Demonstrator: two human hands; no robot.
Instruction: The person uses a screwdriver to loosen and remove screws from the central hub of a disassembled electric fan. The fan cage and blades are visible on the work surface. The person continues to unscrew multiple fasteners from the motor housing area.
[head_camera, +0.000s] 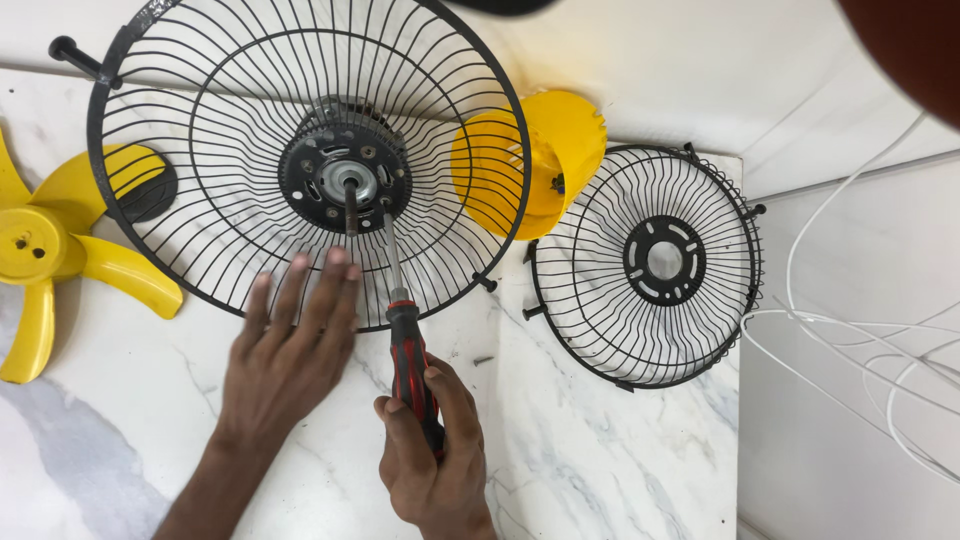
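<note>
Your right hand (432, 450) wraps tightly around a red-and-black screwdriver (408, 350) aimed at the fan motor hub (345, 180), while your left hand (290, 345) presses, fingers spread, on the black wire guard (200, 130).

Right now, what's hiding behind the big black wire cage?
Through the big black wire cage you can see part of a yellow fan blade and a yellow housing. The motor hub covers whatever sits behind the middle.

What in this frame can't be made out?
- Screwdriver tip: too small among the large fan guard wires to see which screw it meets.
- Yellow fan blade: cut off by the left edge.
- Yellow housing: partly behind the large guard.
- Dark shape at the top right corner: blurred.
</note>
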